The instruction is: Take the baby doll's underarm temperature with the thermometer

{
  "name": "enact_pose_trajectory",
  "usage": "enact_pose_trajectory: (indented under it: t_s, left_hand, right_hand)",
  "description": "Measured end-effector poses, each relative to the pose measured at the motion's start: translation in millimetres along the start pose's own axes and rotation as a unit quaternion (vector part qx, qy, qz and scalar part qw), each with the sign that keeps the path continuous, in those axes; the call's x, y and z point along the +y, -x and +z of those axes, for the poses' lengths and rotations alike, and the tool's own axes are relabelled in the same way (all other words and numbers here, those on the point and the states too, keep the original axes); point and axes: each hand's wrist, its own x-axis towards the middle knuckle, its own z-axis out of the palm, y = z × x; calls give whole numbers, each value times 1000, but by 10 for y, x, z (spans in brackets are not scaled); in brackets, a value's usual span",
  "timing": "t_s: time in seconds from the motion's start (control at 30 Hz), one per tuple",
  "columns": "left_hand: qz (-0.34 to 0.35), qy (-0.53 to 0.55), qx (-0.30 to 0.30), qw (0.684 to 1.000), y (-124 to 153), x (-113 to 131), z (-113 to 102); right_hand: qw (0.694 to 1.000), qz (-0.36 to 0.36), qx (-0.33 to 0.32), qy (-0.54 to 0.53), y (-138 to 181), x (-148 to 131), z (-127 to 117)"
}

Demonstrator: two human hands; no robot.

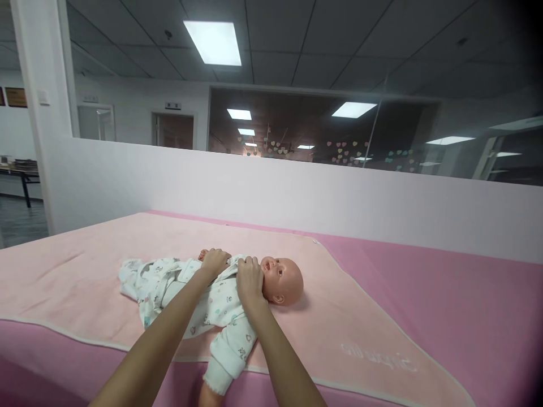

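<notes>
A baby doll lies on its back across the pink bed, its head to the right. It is dressed in white printed baby clothes, bunched and loose towards the left end. My left hand rests at the doll's chest, fingers curled on the cloth. Close beside the doll's chin, my right hand is closed on the collar area of the same clothes. The near sleeve hangs over the bed's front edge, with part of the doll's arm showing below. Its far hand shows beyond my left hand.
A peach pad with pale lettering and a light border covers much of the pink bed surface. Behind it runs a low white wall topped by glass. At the far left stands a dark-legged table.
</notes>
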Motion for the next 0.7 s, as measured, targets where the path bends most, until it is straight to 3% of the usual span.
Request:
enact_pose_trajectory:
  t_s: [0.33,0.43,0.57,0.7]
  left_hand:
    - [-47,21,-6,999,51,-49,49]
    - [-56,34,-6,998,40,-55,44]
    - [-69,57,-2,996,45,-81,44]
    - [-74,78,1,994,53,-110,61]
  right_hand:
    - [988,-141,65,-25,107,205,-100]
    - [980,-185,-4,-66,8,236,-129]
    - [971,-165,-131,-115,-173,238,-169]
    - [963,-113,-157,-188,-339,188,-206]
